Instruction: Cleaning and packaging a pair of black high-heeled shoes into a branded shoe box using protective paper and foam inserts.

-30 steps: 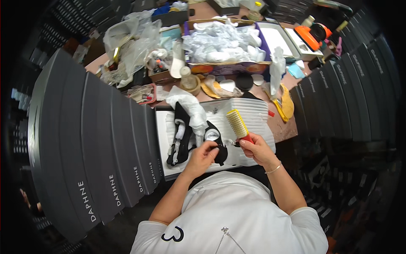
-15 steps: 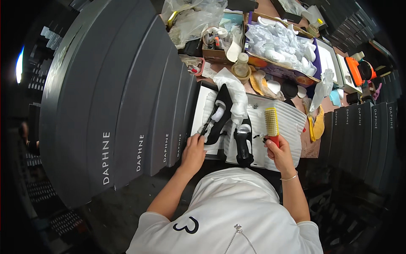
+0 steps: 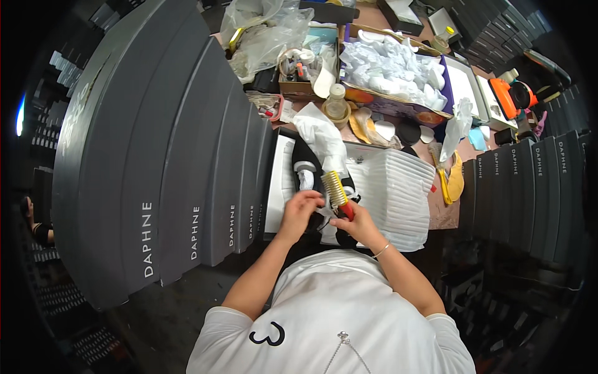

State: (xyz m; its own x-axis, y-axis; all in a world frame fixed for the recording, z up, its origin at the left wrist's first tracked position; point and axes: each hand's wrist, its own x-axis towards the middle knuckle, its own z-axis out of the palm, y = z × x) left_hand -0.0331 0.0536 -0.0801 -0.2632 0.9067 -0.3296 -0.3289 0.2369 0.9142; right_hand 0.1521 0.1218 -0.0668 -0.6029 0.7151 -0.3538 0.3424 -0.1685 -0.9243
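Observation:
My right hand [image 3: 358, 225] grips the red handle of a brush [image 3: 337, 192] with pale bristles and a yellow edge. The brush is tilted above a pair of black shoes. My left hand [image 3: 301, 215] is curled at the left black shoe [image 3: 304, 156], its fingertips slightly blurred and close to the brush. White stuffing shows inside that shoe. Behind the brush and right hand, the other black shoe [image 3: 349, 184] is mostly hidden. Both shoes lie over an open shoebox [image 3: 274, 181] with white tissue paper [image 3: 324, 134] at their far end.
Ribbed white padding [image 3: 402, 193] lies to the right. Tall stacks of dark shoeboxes stand at left [image 3: 168, 156] and right [image 3: 517, 187]. Farther back are a purple carton [image 3: 398, 100] of wrapped white pieces, a clear bottle [image 3: 337, 103], yellow gloves [image 3: 453, 181] and an orange tape dispenser [image 3: 504, 96].
My right hand has brought the brush leftward from above the padding to the shoes. My left hand has shifted up the left shoe, toward the brush. The whole view has moved slightly.

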